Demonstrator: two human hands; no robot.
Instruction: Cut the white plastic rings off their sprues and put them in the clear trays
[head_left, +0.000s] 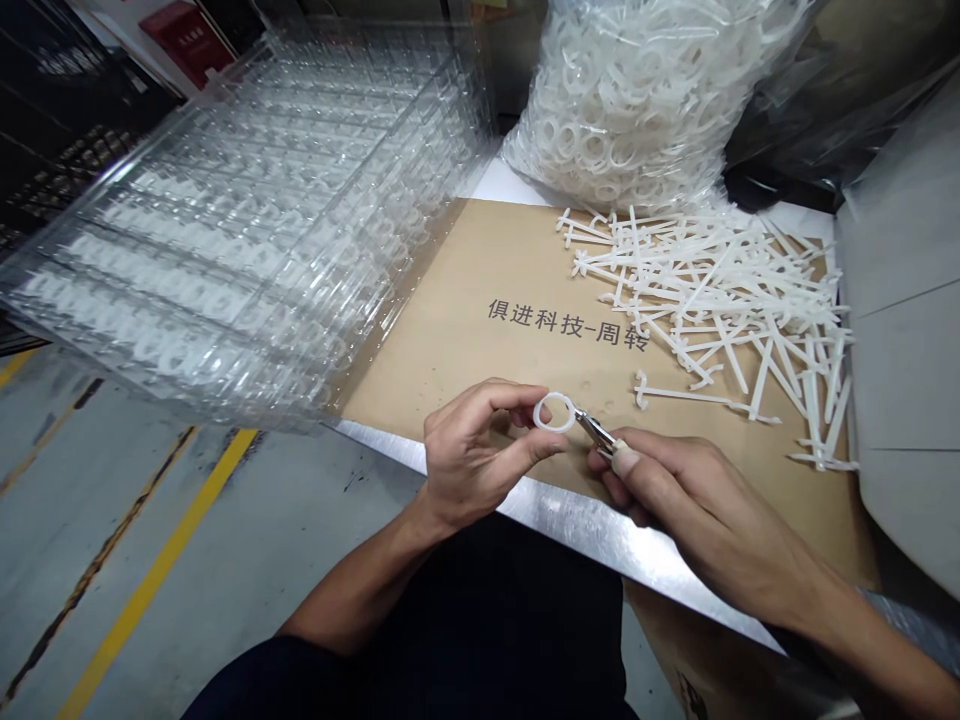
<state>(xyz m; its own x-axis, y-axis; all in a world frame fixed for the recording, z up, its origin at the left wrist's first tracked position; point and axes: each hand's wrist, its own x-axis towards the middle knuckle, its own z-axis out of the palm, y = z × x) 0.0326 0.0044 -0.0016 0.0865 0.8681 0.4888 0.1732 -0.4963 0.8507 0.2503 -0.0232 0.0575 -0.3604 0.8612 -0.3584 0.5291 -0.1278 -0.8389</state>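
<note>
Between the thumb and forefinger of my left hand [476, 450] is a translucent white plastic ring [553, 428], tilted so that its opening faces me. My right hand [679, 490] grips a pair of small metal nippers [596, 432] with a pale handle. The tips of the nippers meet the right side of the ring; whether the jaws are closed on it is too small to tell. Both hands are above the front edge of a brown cardboard sheet [465, 330] with printed characters.
White plastic sprue pieces [720, 300] are heaped on the cardboard's right side. Behind them stands a clear bag full of white rings [630, 110]. Stacked clear trays [247, 220] holding white parts overhang the table's left edge. A pale panel [907, 330] borders the right.
</note>
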